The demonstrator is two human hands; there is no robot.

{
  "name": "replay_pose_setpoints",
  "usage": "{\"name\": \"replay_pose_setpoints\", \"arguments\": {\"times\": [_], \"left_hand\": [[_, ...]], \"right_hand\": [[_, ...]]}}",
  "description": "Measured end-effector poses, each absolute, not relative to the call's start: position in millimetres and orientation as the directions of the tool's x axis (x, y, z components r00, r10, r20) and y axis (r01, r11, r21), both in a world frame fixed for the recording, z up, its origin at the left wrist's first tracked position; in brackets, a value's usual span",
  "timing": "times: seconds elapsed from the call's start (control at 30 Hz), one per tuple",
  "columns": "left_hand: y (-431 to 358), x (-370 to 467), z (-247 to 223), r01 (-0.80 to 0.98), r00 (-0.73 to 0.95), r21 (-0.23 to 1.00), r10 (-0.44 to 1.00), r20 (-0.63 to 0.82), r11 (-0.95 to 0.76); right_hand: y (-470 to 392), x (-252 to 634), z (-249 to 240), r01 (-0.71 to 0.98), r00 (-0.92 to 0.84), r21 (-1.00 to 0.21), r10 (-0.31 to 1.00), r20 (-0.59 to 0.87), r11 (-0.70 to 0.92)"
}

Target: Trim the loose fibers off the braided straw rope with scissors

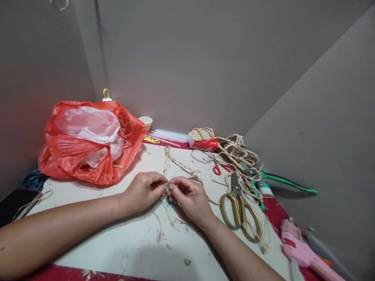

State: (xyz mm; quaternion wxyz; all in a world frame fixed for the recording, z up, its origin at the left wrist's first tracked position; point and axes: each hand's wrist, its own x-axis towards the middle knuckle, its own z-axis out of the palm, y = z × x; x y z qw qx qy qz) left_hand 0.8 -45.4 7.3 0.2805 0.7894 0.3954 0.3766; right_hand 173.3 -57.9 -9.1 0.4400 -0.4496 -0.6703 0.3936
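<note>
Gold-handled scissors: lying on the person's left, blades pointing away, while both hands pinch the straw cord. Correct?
Wrong side: the head view shows the gold-handled scissors lying on the person's right. The rest holds: blades pointing away, left hand and right hand both pinching the straw cord.

My left forearm and right forearm are bare as far as they show — both broad toward the edge of view, tapering to slimmer wrists. A small round spot marks the left one. My left hand and right hand are bare too — smooth-backed, with rounded knuckles.
</note>
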Motion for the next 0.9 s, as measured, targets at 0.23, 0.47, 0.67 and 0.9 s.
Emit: {"name": "replay_pose_setpoints", "arguments": {"times": [0.23, 0.47, 0.67, 0.9], "left_hand": [[-45, -1, 5, 0.475, 0.522, 0.592, 0.750, 0.407, -0.651], [-44, -2, 4, 0.530, 0.583, 0.485, 0.714, 0.387, -0.695], [-44, -2, 6, 0.541, 0.587, 0.516, 0.738, 0.334, -0.664], [-41, -4, 4, 0.579, 0.529, 0.525, 0.778, 0.339, -0.623]], "right_hand": [[-57, 176, -14, 0.394, -0.247, -0.841, 0.924, 0.291, 0.370], [-57, 176, -18, 0.423, -0.243, -0.824, 0.923, 0.298, 0.378], [-57, 174, -18, 0.409, -0.230, -0.832, 0.925, 0.304, 0.375], [-55, 174, -23, 0.388, -0.203, -0.850, 0.933, 0.298, 0.356]]}}
